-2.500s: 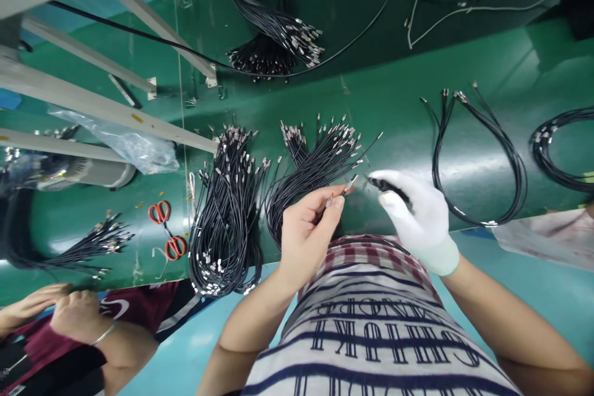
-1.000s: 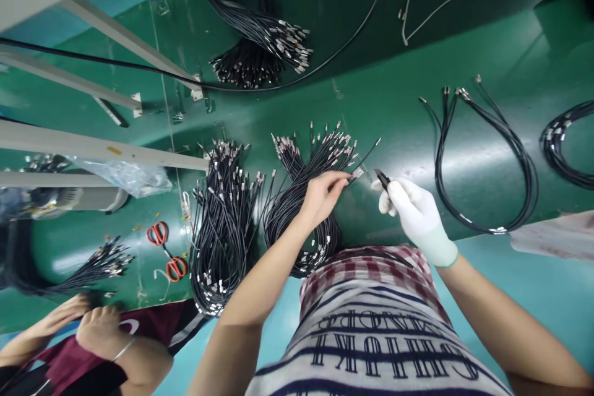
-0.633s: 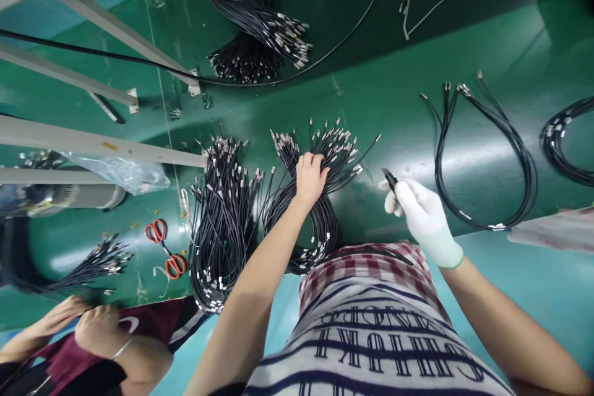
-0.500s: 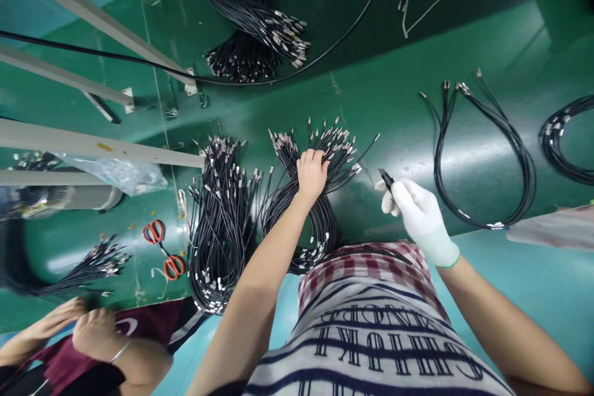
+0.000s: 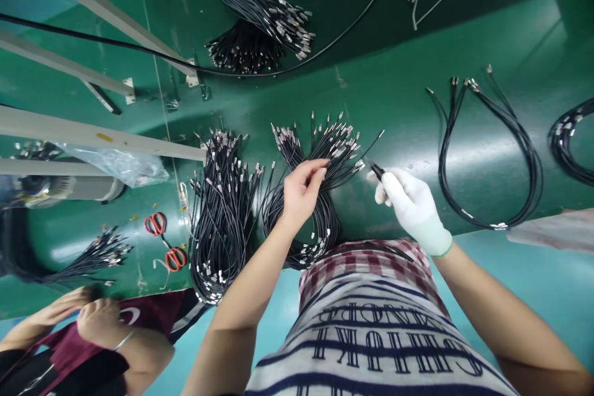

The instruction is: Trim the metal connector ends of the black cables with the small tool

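Observation:
A looped bundle of black cables point(image 5: 327, 213) with silvery metal end connectors lies in front of me. My left hand point(image 5: 302, 189), bare, is over the upper part of this bundle, thumb and forefinger drawn together near the crossing cables; what is between the tips I cannot make out. To the right of the connectors, my right hand point(image 5: 411, 201) in a white glove is closed around a short black tool point(image 5: 377, 171). Its pointed end faces up and left, close to a loose cable end; its exact kind is unclear.
A second thick cable bundle point(image 5: 223, 216) lies to the left, beside orange-handled scissors point(image 5: 175, 258). Looped cables point(image 5: 526, 142) lie right; another pile point(image 5: 260, 18) is at the back. Metal frame legs point(image 5: 153, 150) reach in from the left. A co-worker's hands point(image 5: 95, 318) are at lower left.
My left hand has lifted off the bundle slightly and moved left, turning from a spread grasp over the cables into a pinch. My right hand has brought the black tool a little up and left.

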Demonstrator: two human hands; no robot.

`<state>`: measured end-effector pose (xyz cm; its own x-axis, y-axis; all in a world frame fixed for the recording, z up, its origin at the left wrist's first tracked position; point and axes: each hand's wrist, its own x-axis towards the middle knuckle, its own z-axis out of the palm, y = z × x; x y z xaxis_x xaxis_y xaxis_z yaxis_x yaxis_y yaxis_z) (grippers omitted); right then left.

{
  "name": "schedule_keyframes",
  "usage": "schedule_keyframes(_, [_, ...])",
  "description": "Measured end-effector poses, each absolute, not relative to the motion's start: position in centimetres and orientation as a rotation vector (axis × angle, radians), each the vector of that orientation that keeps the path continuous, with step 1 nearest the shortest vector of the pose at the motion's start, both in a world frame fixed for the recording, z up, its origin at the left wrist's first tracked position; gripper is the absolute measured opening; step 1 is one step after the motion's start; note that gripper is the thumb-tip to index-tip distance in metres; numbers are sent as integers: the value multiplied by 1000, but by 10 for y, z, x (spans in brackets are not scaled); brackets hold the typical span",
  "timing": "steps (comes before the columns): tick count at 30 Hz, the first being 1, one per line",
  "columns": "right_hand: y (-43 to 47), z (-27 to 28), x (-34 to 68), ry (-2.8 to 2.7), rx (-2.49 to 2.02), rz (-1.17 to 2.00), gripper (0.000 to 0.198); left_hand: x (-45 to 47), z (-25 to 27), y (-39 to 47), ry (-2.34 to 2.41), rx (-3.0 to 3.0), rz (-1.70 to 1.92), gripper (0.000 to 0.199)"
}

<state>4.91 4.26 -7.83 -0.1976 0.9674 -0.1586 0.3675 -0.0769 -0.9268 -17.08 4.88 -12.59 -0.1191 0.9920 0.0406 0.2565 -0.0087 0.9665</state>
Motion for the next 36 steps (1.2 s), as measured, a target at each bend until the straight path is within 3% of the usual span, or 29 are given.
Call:
schedule_keyframes(10, [45,-77,24,-1896,-1415,1244,40,-171,-103,8,1475,1435,1280,20])
schedule_keyframes(17, [43,-80,35,-1758,-1345,1281,40,-165,-128,34,1389,1567,1189,19])
schedule_keyframes(19, [44,-80,40,-1792,-1372,1270,40,-183,-150,59,1546,1623,1157,16])
schedule_keyframes(21, [43,-81,45,-1798,-1410,1270,42,-209,-175,86,2011,1430,1130,10])
schedule_keyframes(24, [42,-87,49,-1741,-1468,1282,44,-246,-210,116,2278,1209,1125,20])
schedule_keyframes(29, [40,-95,50,-1715,-1503,1338,44,-261,-230,132,2214,1169,1156,17])
schedule_keyframes(34, [43,-95,48,-1700,-1488,1365,43,-241,-204,132,2002,1155,1344,5])
schedule_keyframes(36, [45,-93,45,-1703,-1471,1366,44,-229,-187,126,1732,1146,1474,12])
